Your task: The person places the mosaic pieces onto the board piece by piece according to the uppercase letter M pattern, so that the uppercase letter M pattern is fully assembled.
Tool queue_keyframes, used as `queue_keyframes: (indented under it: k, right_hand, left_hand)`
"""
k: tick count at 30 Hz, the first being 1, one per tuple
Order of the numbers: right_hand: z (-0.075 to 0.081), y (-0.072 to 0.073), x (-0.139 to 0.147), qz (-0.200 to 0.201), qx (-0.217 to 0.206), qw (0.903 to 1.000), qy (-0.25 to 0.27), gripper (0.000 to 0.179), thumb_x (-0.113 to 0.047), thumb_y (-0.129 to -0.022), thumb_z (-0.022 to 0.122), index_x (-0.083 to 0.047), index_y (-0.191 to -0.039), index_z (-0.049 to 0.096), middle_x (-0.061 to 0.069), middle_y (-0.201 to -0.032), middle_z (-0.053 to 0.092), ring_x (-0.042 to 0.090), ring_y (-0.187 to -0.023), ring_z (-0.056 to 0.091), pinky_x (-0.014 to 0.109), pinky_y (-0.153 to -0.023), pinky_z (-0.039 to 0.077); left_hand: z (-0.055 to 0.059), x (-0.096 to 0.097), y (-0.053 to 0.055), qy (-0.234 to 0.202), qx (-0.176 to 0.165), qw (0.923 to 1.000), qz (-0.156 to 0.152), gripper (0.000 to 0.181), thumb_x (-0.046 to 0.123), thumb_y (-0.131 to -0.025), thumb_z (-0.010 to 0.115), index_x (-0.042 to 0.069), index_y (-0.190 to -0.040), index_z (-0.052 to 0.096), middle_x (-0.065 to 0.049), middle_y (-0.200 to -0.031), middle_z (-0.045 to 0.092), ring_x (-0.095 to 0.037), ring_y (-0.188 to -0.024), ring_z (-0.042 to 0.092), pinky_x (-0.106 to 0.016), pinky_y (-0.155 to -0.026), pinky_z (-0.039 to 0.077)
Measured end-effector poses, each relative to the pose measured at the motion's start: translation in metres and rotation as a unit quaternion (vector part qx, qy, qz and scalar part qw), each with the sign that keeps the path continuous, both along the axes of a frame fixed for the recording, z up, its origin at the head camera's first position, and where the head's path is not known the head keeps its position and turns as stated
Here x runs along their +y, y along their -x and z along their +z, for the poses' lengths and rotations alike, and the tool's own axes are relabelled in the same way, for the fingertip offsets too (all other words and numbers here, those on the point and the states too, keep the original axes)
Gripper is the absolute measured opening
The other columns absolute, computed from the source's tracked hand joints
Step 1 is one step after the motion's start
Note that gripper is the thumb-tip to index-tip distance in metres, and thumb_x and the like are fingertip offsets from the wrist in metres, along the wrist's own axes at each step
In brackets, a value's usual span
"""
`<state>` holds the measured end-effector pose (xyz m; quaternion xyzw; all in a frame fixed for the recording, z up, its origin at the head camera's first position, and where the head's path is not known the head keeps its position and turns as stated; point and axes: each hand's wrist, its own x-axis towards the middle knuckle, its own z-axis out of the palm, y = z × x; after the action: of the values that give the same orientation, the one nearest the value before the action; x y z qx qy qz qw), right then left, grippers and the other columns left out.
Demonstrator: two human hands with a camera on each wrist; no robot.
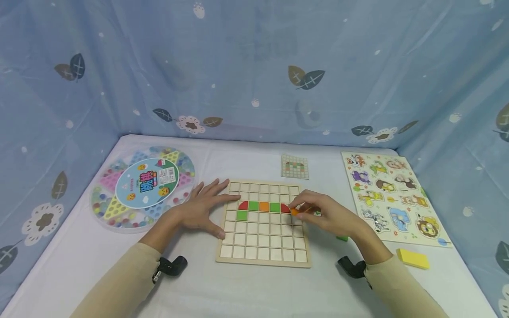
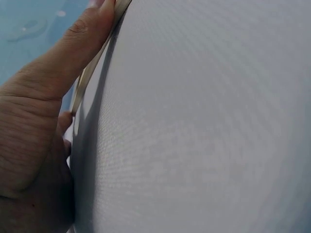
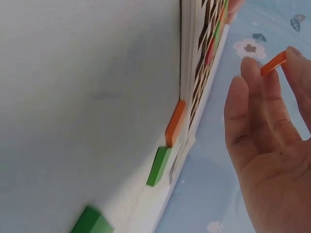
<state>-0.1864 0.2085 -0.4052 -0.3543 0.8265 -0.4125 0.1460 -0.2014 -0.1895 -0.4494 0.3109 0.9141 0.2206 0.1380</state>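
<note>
A wooden grid board (image 1: 258,240) lies mid-table. One of its rows holds a red rounded tile, a green, an orange and a green square, then another red rounded tile; one green tile (image 1: 241,215) sits in the row below, at the left. My left hand (image 1: 203,207) rests at the board's left edge, fingers spread and straight, thumb (image 2: 73,53) along the rim. Over the board's right side, my right hand (image 1: 324,214) pinches an orange tile (image 3: 273,63) between thumb and fingertips. Beside the board on the cloth lie another orange tile (image 3: 175,124) and a green tile (image 3: 159,166).
Behind the board lies a small pattern card (image 1: 295,166). A round Chinese checkers case (image 1: 107,181) is at the left, an animal puzzle board (image 1: 413,236) at the right. A yellow block (image 1: 413,259) lies near my right forearm. Another green block (image 3: 91,222) is on the cloth.
</note>
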Motion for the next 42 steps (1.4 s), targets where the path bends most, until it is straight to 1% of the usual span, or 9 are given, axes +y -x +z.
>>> queue_keyframes:
  k: [4, 11, 15, 20, 27, 30, 32, 35, 42]
  right_hand:
    - [0.0, 0.002, -0.006, 0.008, -0.007, 0.9999, 0.004, 0.029, -0.011, -0.099, 0.069, -0.01, -0.128, 0.066, 0.005, -0.125, 0.066, 0.017, -0.106, 0.07, 0.033, -0.091, 0.058]
    - [0.002, 0.006, -0.021, 0.018, -0.006, 0.9998, 0.007, 0.027, -0.014, -0.099, 0.07, -0.01, -0.125, 0.068, -0.003, -0.122, 0.064, 0.016, -0.105, 0.069, 0.034, -0.088, 0.06]
    - [0.001, 0.008, -0.03, 0.033, 0.002, 0.9992, 0.022, 0.028, -0.012, -0.099, 0.07, -0.008, -0.126, 0.068, -0.001, -0.12, 0.066, 0.019, -0.104, 0.068, 0.035, -0.086, 0.06]
    - [-0.003, 0.01, -0.039, 0.05, 0.002, 0.9984, 0.025, 0.026, -0.014, -0.1, 0.069, -0.01, -0.125, 0.068, -0.002, -0.12, 0.066, 0.017, -0.101, 0.066, 0.035, -0.087, 0.059]
    - [-0.004, 0.012, -0.051, 0.065, 0.015, 0.9975, 0.023, 0.024, -0.014, -0.099, 0.071, -0.011, -0.123, 0.07, -0.005, -0.116, 0.067, 0.016, -0.091, 0.06, 0.03, -0.077, 0.056]
    - [-0.003, 0.013, -0.059, 0.076, 0.011, 0.9966, 0.029, 0.025, -0.014, -0.099, 0.07, -0.011, -0.123, 0.07, -0.004, -0.117, 0.067, 0.014, -0.095, 0.062, 0.031, -0.079, 0.058]
    - [-0.003, 0.014, -0.063, 0.083, 0.006, 0.9959, 0.035, 0.025, -0.012, -0.098, 0.07, -0.01, -0.123, 0.07, -0.003, -0.117, 0.067, 0.015, -0.1, 0.063, 0.033, -0.084, 0.06]
    - [-0.003, 0.014, -0.071, 0.093, 0.002, 0.9948, 0.041, 0.025, -0.009, -0.098, 0.07, -0.008, -0.123, 0.069, -0.002, -0.117, 0.067, 0.016, -0.103, 0.064, 0.036, -0.085, 0.061]
    - [-0.004, 0.017, -0.091, 0.12, 0.002, 0.992, 0.039, 0.025, -0.013, -0.099, 0.07, -0.007, -0.123, 0.069, 0.005, -0.119, 0.069, 0.016, -0.105, 0.066, 0.035, -0.091, 0.06]
  left_hand:
    - [0.0, 0.001, 0.0, 0.003, 0.0, 1.0, -0.001, 0.11, 0.077, -0.063, 0.082, 0.039, -0.158, 0.04, -0.004, -0.174, 0.005, -0.036, -0.16, -0.003, -0.068, -0.122, -0.006]
    - [0.002, 0.002, 0.002, 0.007, 0.001, 1.0, -0.002, 0.111, 0.078, -0.063, 0.081, 0.04, -0.158, 0.039, -0.003, -0.174, 0.004, -0.035, -0.16, -0.003, -0.068, -0.122, -0.007]
    - [0.002, 0.001, 0.001, 0.002, -0.001, 1.0, -0.001, 0.11, 0.076, -0.063, 0.083, 0.04, -0.157, 0.04, -0.003, -0.174, 0.004, -0.035, -0.16, -0.003, -0.068, -0.122, -0.007]
    - [-0.001, 0.001, -0.002, 0.005, -0.001, 1.0, -0.001, 0.109, 0.076, -0.063, 0.082, 0.04, -0.157, 0.041, -0.005, -0.174, 0.005, -0.037, -0.159, -0.002, -0.069, -0.121, -0.006]
    - [0.001, 0.003, -0.003, 0.002, -0.008, 1.0, 0.0, 0.109, 0.076, -0.064, 0.082, 0.039, -0.158, 0.04, -0.004, -0.174, 0.004, -0.036, -0.16, -0.003, -0.069, -0.121, -0.007]
    - [0.002, 0.002, -0.002, 0.004, -0.012, 0.9999, 0.002, 0.109, 0.076, -0.064, 0.082, 0.039, -0.158, 0.04, -0.004, -0.174, 0.003, -0.035, -0.16, -0.004, -0.068, -0.121, -0.008]
    - [0.002, 0.002, -0.002, 0.006, -0.014, 0.9999, 0.002, 0.109, 0.076, -0.065, 0.082, 0.039, -0.158, 0.039, -0.003, -0.175, 0.003, -0.035, -0.16, -0.005, -0.068, -0.122, -0.008]
    - [0.004, 0.001, -0.002, 0.007, -0.014, 0.9999, 0.003, 0.109, 0.076, -0.065, 0.082, 0.039, -0.158, 0.039, -0.002, -0.175, 0.002, -0.034, -0.16, -0.005, -0.067, -0.122, -0.008]
    - [0.002, -0.001, -0.001, 0.007, -0.015, 0.9999, 0.005, 0.109, 0.078, -0.065, 0.081, 0.042, -0.158, 0.037, 0.0, -0.175, 0.0, -0.032, -0.16, -0.007, -0.067, -0.121, -0.009]
